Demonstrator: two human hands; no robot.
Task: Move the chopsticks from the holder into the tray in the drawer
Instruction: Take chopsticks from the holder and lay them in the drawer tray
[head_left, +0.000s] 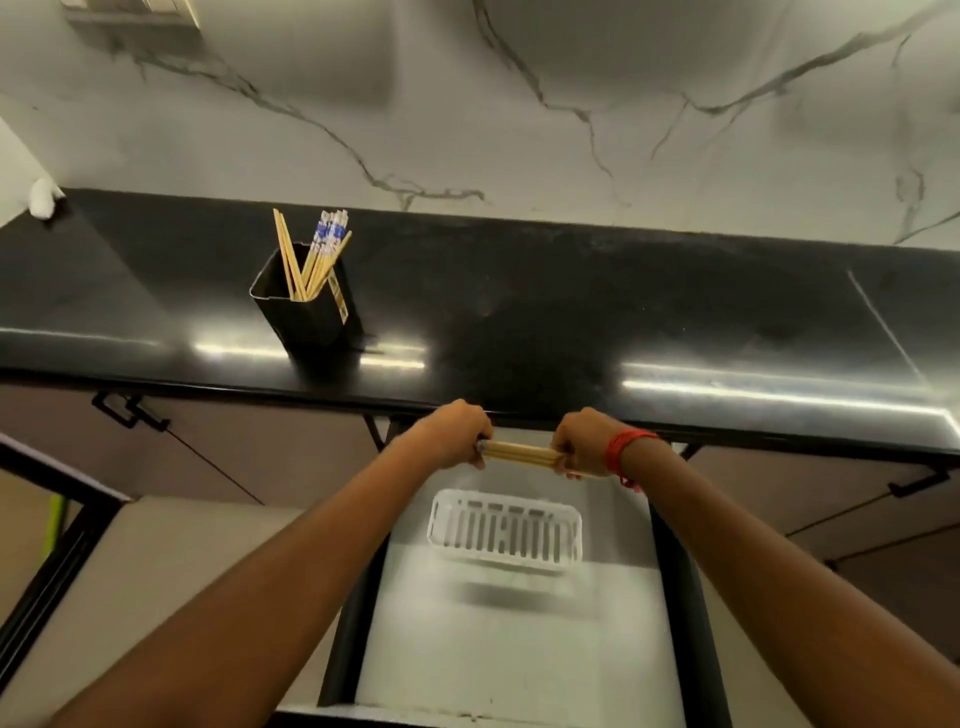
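A bundle of bamboo chopsticks (521, 453) is held level between my left hand (457, 434) and my right hand (584, 441), each closed on one end. The bundle hovers above the far end of the open drawer (675, 597), just beyond the white slotted tray (503, 531) that lies inside it. On the black counter at the left stands the black holder (304, 312) with several more chopsticks (311, 257) leaning in it, some with blue-and-white tops.
The glossy black counter (571, 312) runs across the view below a marble wall. Cabinet fronts with black handles (130, 410) flank the drawer. A white cloth-like lump (44, 197) sits at the counter's far left corner.
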